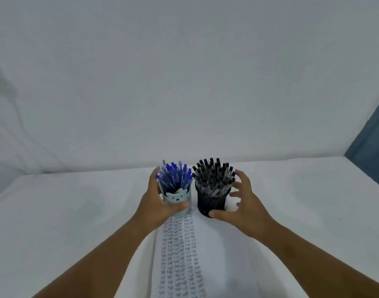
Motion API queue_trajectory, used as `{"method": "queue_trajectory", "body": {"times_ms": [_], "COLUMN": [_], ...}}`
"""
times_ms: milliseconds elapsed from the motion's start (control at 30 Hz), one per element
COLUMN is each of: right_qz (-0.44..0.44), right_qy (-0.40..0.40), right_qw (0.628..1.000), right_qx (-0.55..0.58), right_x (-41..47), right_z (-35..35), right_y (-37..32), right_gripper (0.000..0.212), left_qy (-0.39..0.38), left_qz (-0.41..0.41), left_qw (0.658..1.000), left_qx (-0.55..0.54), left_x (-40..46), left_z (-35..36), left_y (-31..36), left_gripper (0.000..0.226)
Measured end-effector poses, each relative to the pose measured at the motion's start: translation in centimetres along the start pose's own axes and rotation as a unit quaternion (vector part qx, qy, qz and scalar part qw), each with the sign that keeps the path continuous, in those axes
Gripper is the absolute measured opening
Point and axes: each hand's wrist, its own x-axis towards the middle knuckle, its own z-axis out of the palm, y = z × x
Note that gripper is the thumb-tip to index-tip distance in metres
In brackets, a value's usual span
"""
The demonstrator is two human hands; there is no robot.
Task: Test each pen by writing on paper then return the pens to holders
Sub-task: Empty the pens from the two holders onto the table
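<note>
Two holders stand side by side, just apart, at the far end of the paper (180, 250): a pale bear-print cup (177, 198) full of blue pens (173, 175) and a black mesh cup (212, 204) full of black pens (214, 175). The left hand (156, 203) grips the pale cup; the right hand (240, 209) has its fingers spread, thumb touching the black cup's base. White worktop (66, 207) lies bare on both sides, ending at the wall (184, 82) behind.

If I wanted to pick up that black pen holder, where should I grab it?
Probably round the lower wall of the black holder, coming from its right side. It stands upright, its top bristles with black pens, and the bear cup stands close on its left. The right hand is already there, thumb at the base.
</note>
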Motion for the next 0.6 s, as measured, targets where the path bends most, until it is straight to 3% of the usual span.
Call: {"method": "queue_trajectory", "body": {"times_ms": [100, 233, 600], "right_qz": [-0.021, -0.043, -0.091], "right_qy": [0.016, 0.045, 0.030], "right_qw": [0.999, 0.997, 0.994], "right_qx": [-0.019, -0.046, -0.050], "right_x": [1.0, 2.0, 1.8], "right_z": [1.3, 1.8, 2.4], "right_y": [1.5, 3.6, 3.8], "right_gripper": [0.098, 0.069, 0.087], "left_qy": [0.028, 0.042, 0.056], "left_qz": [-0.012, 0.000, 0.037], "left_qw": [0.999, 0.998, 0.997], "left_qx": [0.024, 0.035, 0.026], "left_x": [0.3, 0.1, 0.2], "left_z": [1.2, 1.9, 1.9], "left_y": [-1.7, -3.7, -4.7], "left_gripper": [0.096, 0.074, 0.074]}}
